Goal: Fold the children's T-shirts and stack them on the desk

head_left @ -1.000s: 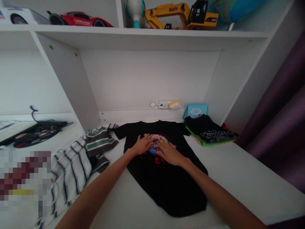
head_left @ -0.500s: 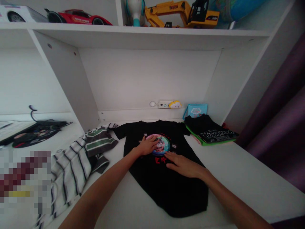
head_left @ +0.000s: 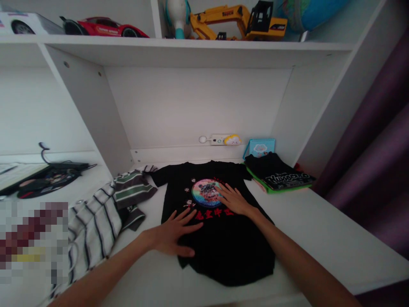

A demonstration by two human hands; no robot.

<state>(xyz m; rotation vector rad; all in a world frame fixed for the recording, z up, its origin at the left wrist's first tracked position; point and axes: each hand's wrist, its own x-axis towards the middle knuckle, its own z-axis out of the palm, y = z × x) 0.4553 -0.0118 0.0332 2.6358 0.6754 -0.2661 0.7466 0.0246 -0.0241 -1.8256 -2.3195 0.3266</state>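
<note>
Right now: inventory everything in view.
T-shirt: 1, black, on desk
Folded stack: 1, black/green, desk right
Striped clothes: count unclear, white/green/grey, desk left
Dark items: count unclear, desk left
Calendar: 1, blue, behind stack
Power strip: 1, white, behind T-shirt
Cloud shape: 1, white-yellow, at strip
Toy cars: 2, red/white, shelf left
Object: 1, white-teal, shelf
Toy excavator: 1, yellow, shelf
Globe: 1, blue, shelf right
Curtain: 1, purple, right
Left hand: 1, over T-shirt
Right hand: 1, over print

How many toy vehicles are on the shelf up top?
3: a white car at the left edge, a red car beside it, a yellow digger right of the divider. More may be hidden.
</note>
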